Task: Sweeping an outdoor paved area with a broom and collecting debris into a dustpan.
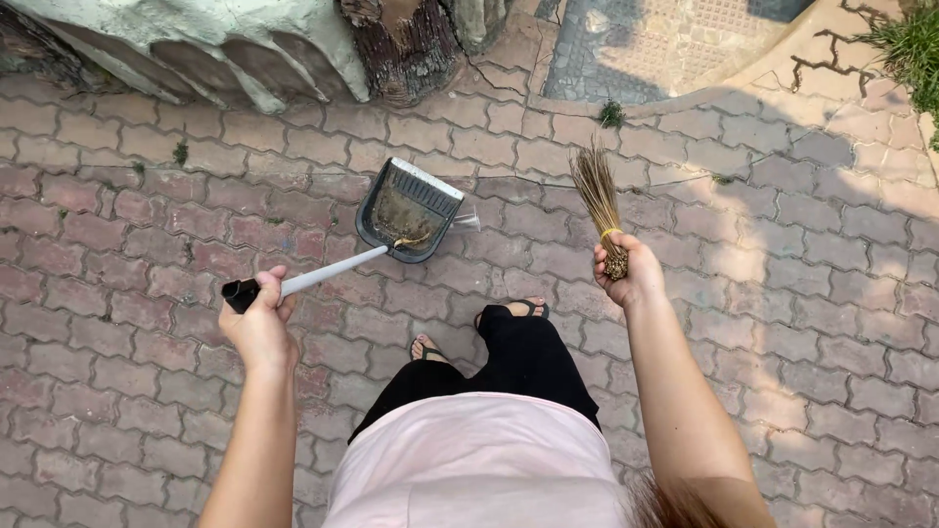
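Left hand (259,328) wrapped tight round the black end grip of the dustpan handle (313,279), thumb over the top; a pale, stiff tube running up and right to the dustpan (409,210). Dark grey plastic tray, squarish, with raised walls and a ribbed back edge, tipped toward the far side and sitting just above or on the pavers; contact not clear. Brownish dust and a few straw bits lying inside. Probably light and rigid, though front-heavy at the end of so long a handle, so best held at the rubbery end grip, as here.

Right hand (631,274) clenched about the bound butt of a stick broom (599,200), bristles pointing up and away, off the ground. Thin dry straw-coloured ribs, cinched by a yellow band just above the fist, fanning loosely at the tips. Likely very light, springy, a little brittle; safest grip at the tied base, where the bundle is firm.

Below, black trousers, sandalled feet (514,311) and a pink top. All around, reddish interlocking brick paving (117,244), rough and weedy in the joints. Far left, a grey concrete root-like base (196,49) and a bark-textured stump (406,44).
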